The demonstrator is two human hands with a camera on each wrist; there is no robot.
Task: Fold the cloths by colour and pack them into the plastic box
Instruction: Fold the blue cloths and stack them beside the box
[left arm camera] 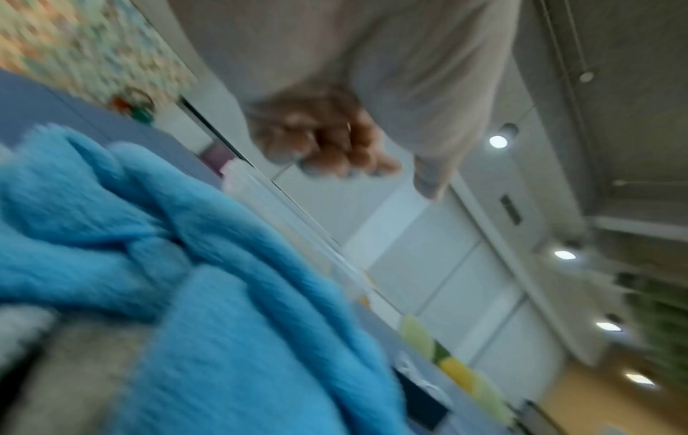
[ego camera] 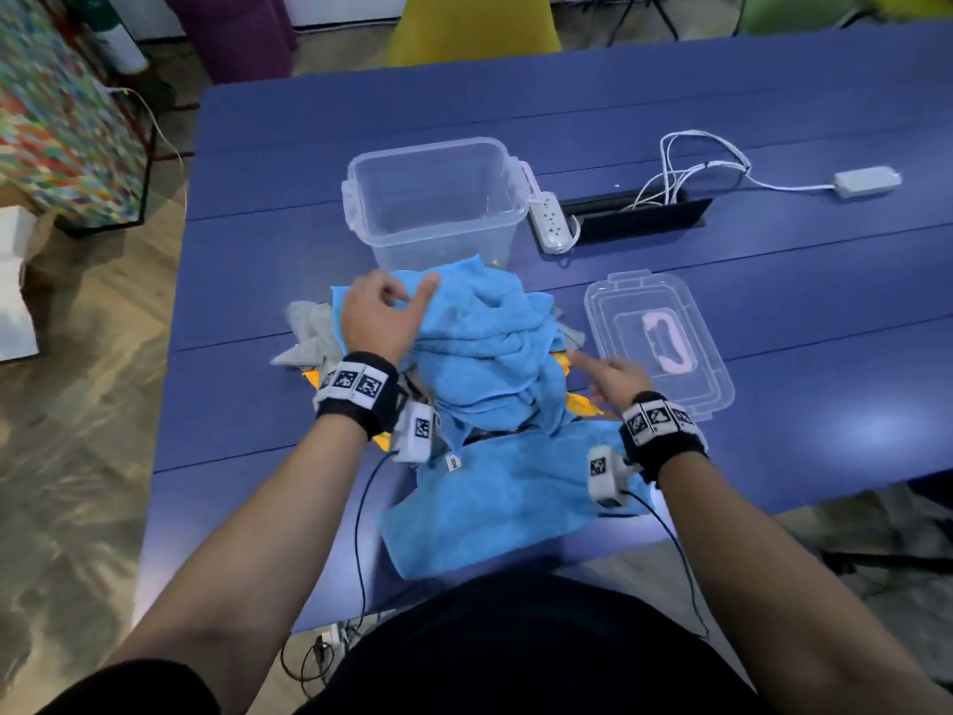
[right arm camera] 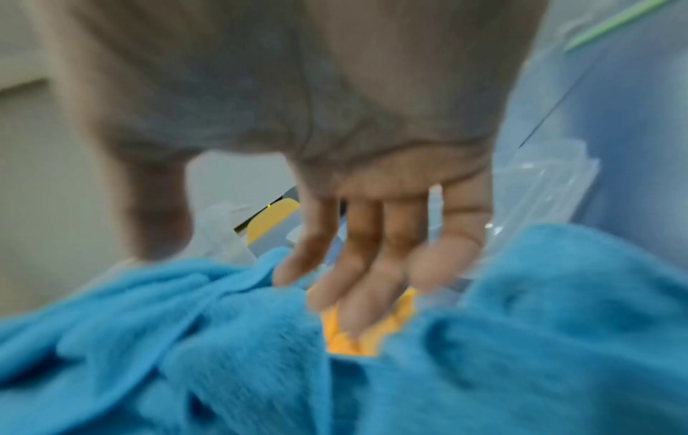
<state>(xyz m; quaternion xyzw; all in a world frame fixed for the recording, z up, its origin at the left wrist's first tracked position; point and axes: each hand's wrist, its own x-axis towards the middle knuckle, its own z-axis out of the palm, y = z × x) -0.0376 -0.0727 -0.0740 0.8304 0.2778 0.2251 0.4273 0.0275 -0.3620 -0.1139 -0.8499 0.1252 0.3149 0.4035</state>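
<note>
Head view: a crumpled blue cloth (ego camera: pixel 479 343) is heaped on grey (ego camera: pixel 309 330) and yellow cloths (ego camera: pixel 580 402) just before the empty plastic box (ego camera: pixel 433 198), its lid (ego camera: pixel 655 343) lying to the right. The left hand (ego camera: pixel 384 314), fingers loosely curled and holding nothing, hovers at the cloth's far edge; the right hand (ego camera: pixel 616 379) is stretched out, fingers straight, towards the yellow beneath. A flatter blue cloth (ego camera: pixel 505 503) lies nearest. One corner per hand should probably be pinched, and the blue lifted clear so nothing below is dragged
</note>
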